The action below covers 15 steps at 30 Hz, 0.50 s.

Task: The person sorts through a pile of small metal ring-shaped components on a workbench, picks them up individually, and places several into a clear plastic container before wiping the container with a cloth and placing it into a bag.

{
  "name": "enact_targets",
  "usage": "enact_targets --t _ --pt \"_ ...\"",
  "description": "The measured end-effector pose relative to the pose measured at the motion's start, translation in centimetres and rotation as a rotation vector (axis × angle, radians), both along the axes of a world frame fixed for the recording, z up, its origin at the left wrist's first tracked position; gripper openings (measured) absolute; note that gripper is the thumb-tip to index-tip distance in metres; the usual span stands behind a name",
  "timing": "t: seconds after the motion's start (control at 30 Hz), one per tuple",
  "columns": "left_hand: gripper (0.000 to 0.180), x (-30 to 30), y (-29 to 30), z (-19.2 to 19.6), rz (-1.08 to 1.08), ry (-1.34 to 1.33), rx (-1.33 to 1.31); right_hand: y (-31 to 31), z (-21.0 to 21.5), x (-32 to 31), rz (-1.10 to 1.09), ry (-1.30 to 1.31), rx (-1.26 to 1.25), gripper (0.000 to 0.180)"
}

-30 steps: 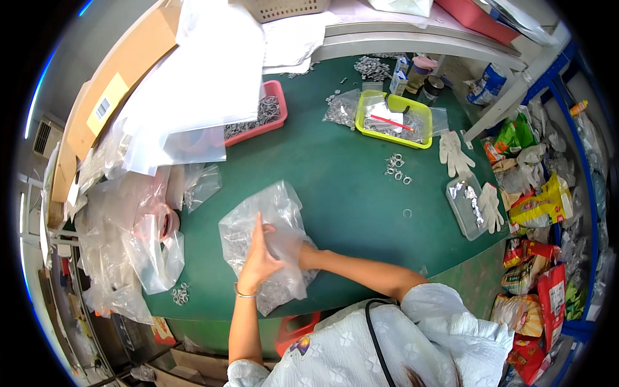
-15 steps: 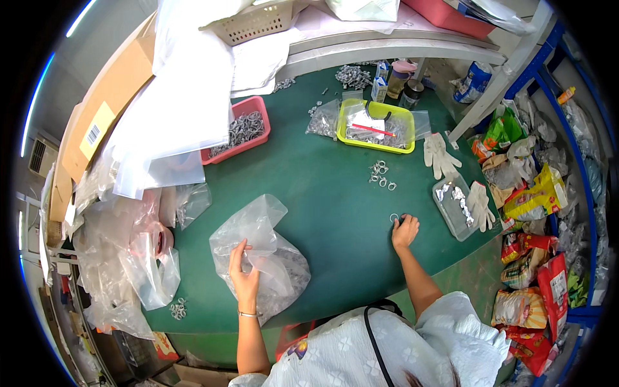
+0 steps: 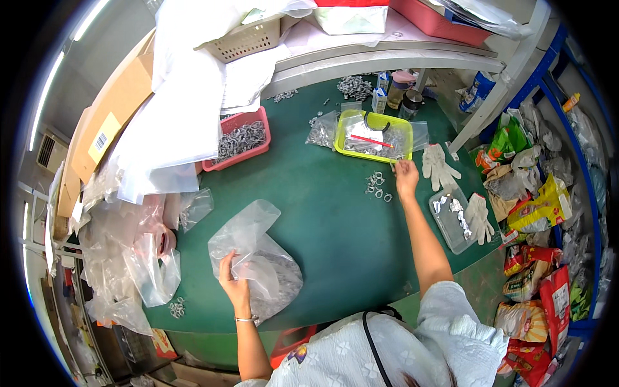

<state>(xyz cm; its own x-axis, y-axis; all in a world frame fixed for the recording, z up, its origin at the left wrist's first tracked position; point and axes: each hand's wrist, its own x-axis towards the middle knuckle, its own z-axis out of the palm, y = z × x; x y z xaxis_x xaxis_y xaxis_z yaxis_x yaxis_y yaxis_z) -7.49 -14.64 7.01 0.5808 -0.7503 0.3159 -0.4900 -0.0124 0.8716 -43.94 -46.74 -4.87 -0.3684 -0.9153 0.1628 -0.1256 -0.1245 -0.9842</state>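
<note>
A clear plastic bag [image 3: 274, 274] with many small grey pieces inside lies on the green table. My left hand [image 3: 235, 284] grips the near left side of its mouth, fingers curved against the film. Farther right, my right hand [image 3: 405, 178] reaches forward with its fingers pinched together, just short of the near right corner of a yellow-green tray [image 3: 367, 155]. What it pinches is too small to make out. Several loose grey ring clamps [image 3: 377, 187] lie on the table to the left of that hand.
A pink bin [image 3: 267, 132] of grey clamps stands at the far left. White gloves [image 3: 438, 166] and a clear plastic box [image 3: 445, 226] lie at the right. Plastic bags [image 3: 109, 271] pile up along the left edge. A shelf [image 3: 387, 59] spans the back.
My right hand has moved away from me, from the near right part of the table to the tray's corner. The ring clamp at its fingertips no longer shows. My left hand shifted slightly left.
</note>
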Motion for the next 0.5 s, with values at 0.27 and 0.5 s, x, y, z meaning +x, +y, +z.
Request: enact_targets --t 0.27,0.5 --pt "0.014 2.4 2.4 -0.7 0.335 -0.007 -0.19 11.7 0.4 10.6 1.097 0.285 0.134 0.079" --pt "0.008 -1.7 1.7 1.3 0.102 -0.025 -0.152 25.7 3.1 27.1 1.093 0.377 -0.219 0.098"
